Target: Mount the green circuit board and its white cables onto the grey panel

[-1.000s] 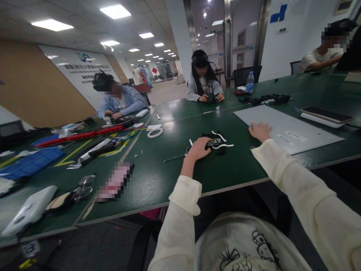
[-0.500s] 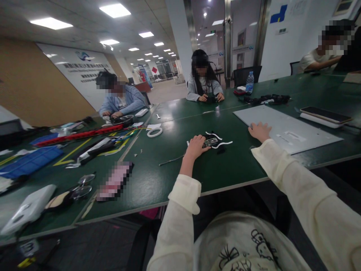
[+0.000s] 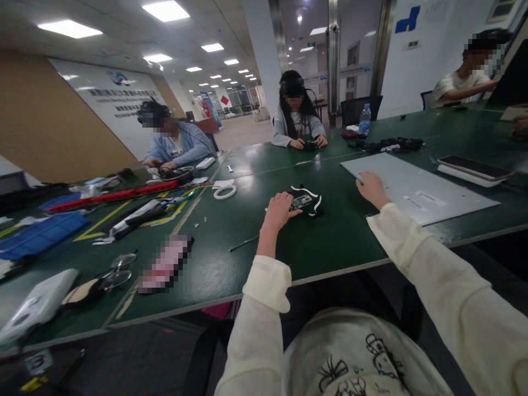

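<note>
Across a green table (image 3: 342,247) lies a grey panel (image 3: 447,192), the person's right hand (image 3: 372,188) loosely open at its left end, while farther left the left hand (image 3: 279,210), grip unclear, touches a small circuit board (image 3: 303,201) flanked by white strips (image 3: 317,205).

Ceiling panels (image 3: 166,11) cast soft glare on the tabletop (image 3: 218,269).
</note>
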Tool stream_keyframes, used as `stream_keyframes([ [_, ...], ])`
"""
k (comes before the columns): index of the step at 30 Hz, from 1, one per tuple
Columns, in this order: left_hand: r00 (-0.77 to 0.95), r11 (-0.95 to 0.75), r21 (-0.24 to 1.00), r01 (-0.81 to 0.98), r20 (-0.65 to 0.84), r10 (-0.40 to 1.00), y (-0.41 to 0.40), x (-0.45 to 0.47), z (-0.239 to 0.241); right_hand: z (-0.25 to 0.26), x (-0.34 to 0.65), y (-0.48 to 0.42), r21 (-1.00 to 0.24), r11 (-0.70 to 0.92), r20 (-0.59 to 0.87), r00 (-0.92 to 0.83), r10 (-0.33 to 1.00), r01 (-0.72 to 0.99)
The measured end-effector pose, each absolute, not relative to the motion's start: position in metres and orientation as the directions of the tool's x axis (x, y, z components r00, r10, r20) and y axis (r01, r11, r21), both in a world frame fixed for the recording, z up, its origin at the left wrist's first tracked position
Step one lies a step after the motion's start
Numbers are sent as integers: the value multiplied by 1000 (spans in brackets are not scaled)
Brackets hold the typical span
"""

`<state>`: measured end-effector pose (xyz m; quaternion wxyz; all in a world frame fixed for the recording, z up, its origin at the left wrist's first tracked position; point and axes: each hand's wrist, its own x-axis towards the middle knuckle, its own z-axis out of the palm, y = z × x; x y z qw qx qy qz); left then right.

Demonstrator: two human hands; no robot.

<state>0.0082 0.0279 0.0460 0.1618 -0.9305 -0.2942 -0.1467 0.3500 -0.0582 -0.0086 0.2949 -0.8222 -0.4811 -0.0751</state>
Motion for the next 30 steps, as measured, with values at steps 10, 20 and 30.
stream_keyframes([
  [10,798,-782,-217,585,324,507,21,18,43,37,238,-68,-548,139,302,40,952,825],
  [20,812,-799,-191,571,279,514,22,18,41,49,226,-72,-927,340,330,-85,940,159],
  [30,803,-806,-123,579,255,539,25,13,35,48,210,-64,-943,211,226,-29,974,-259],
])
